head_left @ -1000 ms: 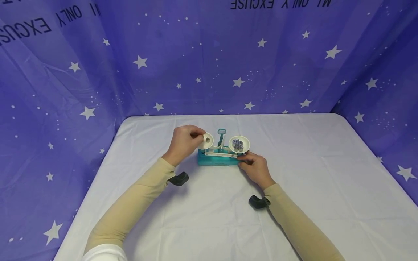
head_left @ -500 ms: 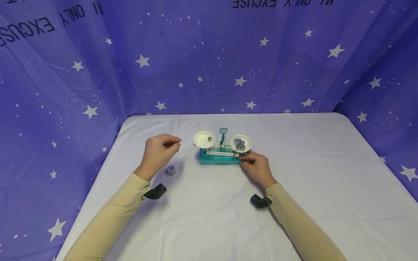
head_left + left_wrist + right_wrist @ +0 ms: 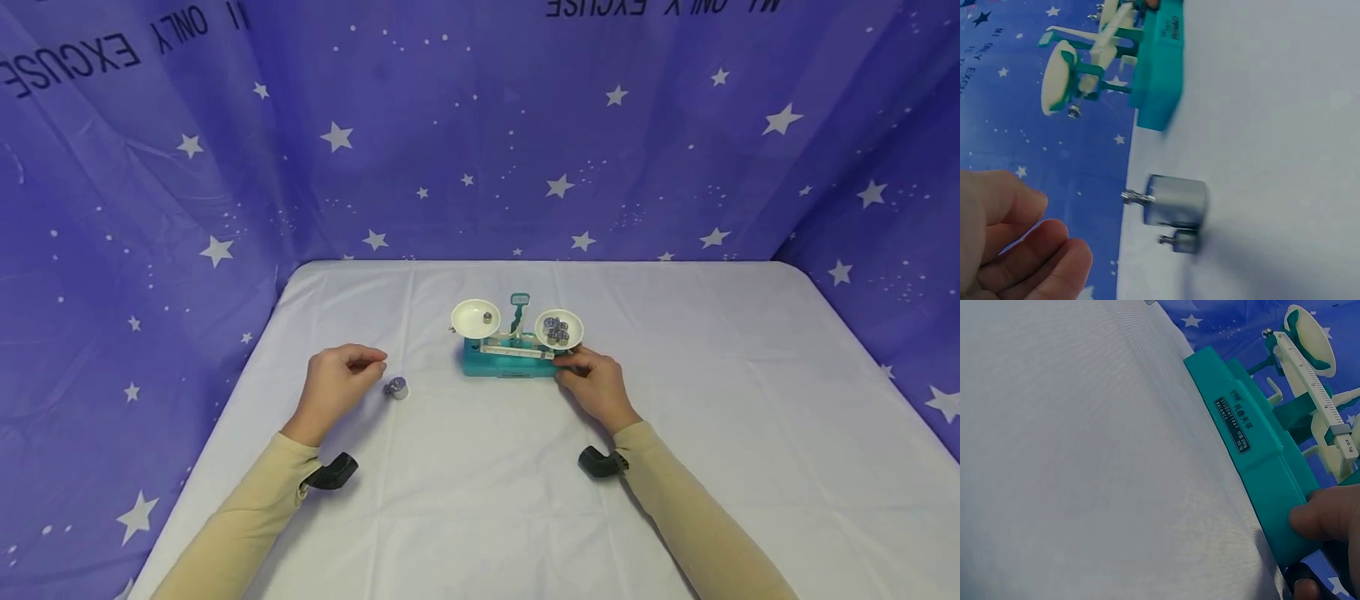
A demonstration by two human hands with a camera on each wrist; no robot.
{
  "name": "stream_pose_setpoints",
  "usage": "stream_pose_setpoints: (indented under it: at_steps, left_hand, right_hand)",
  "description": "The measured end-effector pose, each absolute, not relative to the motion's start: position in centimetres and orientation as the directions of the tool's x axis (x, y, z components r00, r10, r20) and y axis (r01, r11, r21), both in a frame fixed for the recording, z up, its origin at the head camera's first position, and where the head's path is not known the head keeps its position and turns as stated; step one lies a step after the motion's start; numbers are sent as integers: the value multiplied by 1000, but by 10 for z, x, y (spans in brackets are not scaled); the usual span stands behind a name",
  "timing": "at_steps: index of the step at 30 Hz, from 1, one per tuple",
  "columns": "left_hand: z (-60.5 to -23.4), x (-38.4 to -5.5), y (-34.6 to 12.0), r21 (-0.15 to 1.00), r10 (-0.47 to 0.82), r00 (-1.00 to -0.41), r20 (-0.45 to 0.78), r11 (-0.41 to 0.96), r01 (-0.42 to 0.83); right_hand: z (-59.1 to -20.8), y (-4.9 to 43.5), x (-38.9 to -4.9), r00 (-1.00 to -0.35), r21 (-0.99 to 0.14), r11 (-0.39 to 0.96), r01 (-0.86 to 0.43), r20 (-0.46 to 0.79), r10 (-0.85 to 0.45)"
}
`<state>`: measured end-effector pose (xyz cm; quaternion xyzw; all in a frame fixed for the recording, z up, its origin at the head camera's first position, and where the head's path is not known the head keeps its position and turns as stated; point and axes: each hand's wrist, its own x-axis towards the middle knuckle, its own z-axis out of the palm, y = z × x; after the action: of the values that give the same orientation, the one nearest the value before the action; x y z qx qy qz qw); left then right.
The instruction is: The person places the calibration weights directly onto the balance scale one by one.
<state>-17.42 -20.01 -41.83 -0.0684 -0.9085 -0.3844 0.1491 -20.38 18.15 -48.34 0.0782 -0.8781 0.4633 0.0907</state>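
A teal tray balance [image 3: 510, 364] stands on the table, its right end gripped by my right hand [image 3: 596, 387]. In the right wrist view the thumb [image 3: 1316, 515] presses the front of the base. One small metal weight [image 3: 487, 317] sits in the white left pan [image 3: 467, 315]. Several weights [image 3: 557, 332] are grouped in the right pan [image 3: 574, 323], which hangs lower. My left hand [image 3: 337, 387] hovers left of the balance, fingers loosely bent and holding nothing. Just beside its fingertips stand a large metal weight [image 3: 1177, 201] and a small weight [image 3: 1185, 242].
A white cloth [image 3: 480, 483] covers the table. Behind and at the sides hangs a purple curtain [image 3: 450, 133] with white stars. A black wrist mount [image 3: 333, 472] juts from the left sleeve, and another black mount [image 3: 600, 462] from the right.
My left hand has withdrawn from the left pan, moving left and nearer to me, beside the two weights on the cloth. The right hand keeps its grip on the base.
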Motion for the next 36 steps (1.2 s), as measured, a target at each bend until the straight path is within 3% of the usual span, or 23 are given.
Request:
stream_pose_setpoints:
  at_steps: [36]
  left_hand:
    - [-461, -169, -199, 711, 54, -963, 264, 664, 232]
  right_hand:
    - [-482, 182, -202, -974, -824, 523, -218, 216, -66]
